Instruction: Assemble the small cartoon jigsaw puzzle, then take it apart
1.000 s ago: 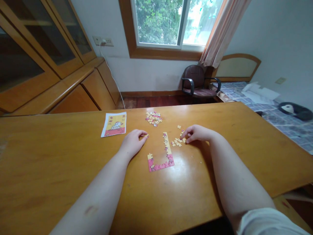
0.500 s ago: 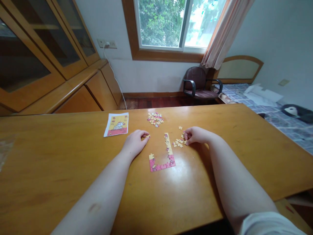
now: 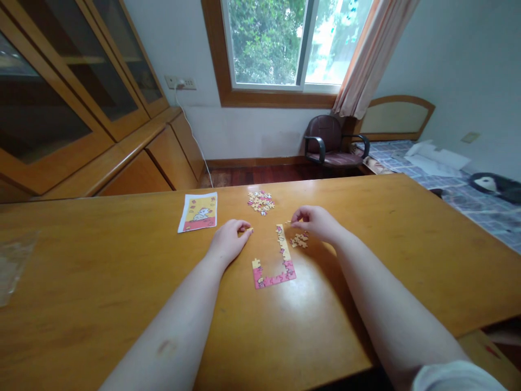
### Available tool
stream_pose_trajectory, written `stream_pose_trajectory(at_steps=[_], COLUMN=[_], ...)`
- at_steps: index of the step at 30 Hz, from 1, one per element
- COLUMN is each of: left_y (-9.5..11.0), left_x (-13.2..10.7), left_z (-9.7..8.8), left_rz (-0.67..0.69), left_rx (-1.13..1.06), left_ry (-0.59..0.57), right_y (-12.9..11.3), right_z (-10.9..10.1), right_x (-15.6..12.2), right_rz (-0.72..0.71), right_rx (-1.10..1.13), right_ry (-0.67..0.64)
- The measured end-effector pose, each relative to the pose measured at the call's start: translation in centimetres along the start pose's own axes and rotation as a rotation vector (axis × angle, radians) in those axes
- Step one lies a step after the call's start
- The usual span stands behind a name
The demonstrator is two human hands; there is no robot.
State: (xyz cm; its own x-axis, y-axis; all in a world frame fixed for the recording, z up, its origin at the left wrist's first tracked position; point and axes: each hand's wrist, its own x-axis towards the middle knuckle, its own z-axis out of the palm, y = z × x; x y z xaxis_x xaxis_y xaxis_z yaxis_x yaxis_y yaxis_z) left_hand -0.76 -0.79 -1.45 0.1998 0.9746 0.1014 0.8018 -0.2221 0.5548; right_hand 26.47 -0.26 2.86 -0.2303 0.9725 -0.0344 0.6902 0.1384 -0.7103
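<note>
A partly joined jigsaw border (image 3: 275,280) lies on the table, pink along the bottom and yellow up its right side, with a short left side. My left hand (image 3: 230,240) rests left of it, fingertips pinched on a small yellow puzzle piece (image 3: 251,229). Above the border's top right end, my right hand (image 3: 312,220) pinches another yellow puzzle piece (image 3: 288,221). Just below that hand sits a small cluster of loose yellow pieces (image 3: 300,240). Farther back is a larger heap of mixed pieces (image 3: 261,202).
A picture sheet (image 3: 198,213) of a white animal on yellow and pink lies behind my left hand. Clear plastic (image 3: 16,263) is at the table's left. Beyond the wooden table (image 3: 122,282) stand a chair (image 3: 329,144), a cabinet (image 3: 134,157) and a bed (image 3: 391,152).
My right hand has moved left from the small cluster to the border's top end, carrying a yellow piece. The left hand keeps its pinch nearly in place. The view has shifted slightly.
</note>
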Motion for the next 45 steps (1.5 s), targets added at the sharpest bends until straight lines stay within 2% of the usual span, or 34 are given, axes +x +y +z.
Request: stream_pose_trajectory(at_steps=[3,5,9,13,32,40,45], left_y=[0.0,0.0,0.2,0.4,0.1,-0.1,-0.1], left_x=[0.1,0.1,0.1,0.1,0.2,0.1,0.2], left_z=[0.0,0.0,0.0,-0.1,0.4,0.4,0.4], left_rz=[-0.005,-0.010,-0.028,-0.030,-0.037,-0.030,-0.022], left_rx=[0.002,0.009,0.017,0.021,0.039,0.040,0.045], left_ry=[0.017,0.022,0.012,0.001,0.014,0.022,0.020], right_y=[-2.7,-3.7,-4.0,-3.5,-3.2,-2.8,-2.6], right_z=[2.0,3.5,5.9,7.2,8.2,8.2,8.2], right_x=[1.2,2.2,3.5,3.6,3.6,3.6,3.6], right_rz=[-0.108,-0.105,-0.071,-0.106,-0.218,-0.335,-0.419], right_rx=[-0.056,-0.112,-0.042,-0.053,-0.301,-0.324,-0.335], right_ry=[-0.059,-0.081,0.004,0.040,0.057,0.072,0.036])
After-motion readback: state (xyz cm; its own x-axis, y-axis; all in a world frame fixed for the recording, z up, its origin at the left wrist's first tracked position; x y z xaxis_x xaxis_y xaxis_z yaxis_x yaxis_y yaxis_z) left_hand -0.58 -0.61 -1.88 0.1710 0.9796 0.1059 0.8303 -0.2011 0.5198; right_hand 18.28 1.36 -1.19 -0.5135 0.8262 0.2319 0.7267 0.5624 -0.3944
